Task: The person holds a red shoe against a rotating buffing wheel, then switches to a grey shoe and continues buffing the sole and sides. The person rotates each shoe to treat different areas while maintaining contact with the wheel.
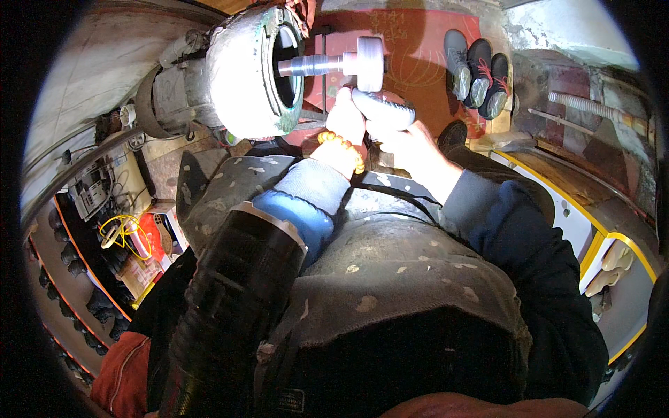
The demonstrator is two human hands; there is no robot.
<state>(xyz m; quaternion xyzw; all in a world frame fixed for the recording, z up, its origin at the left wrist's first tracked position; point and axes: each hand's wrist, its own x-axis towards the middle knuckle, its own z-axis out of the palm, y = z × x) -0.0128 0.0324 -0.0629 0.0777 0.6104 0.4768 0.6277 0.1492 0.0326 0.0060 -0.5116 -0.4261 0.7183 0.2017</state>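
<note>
A pale, glare-lit shoe is held between my two hands, just below a spinning-type machine's wheel. My left hand, with a yellow bead bracelet at the wrist, closes on its left end. From the right, my right hand grips its lower side. Strong light washes out the fingers and much of the shoe. Above it, the pale round wheel sits on a metal shaft that comes out of a white machine housing. Whether shoe and wheel touch, I cannot tell.
Several dark shoes stand in a row on a red board. A black ribbed cylinder rises at lower left. Shelves of dark items line the left; a yellow-edged rack stands right. A spotted apron covers my lap.
</note>
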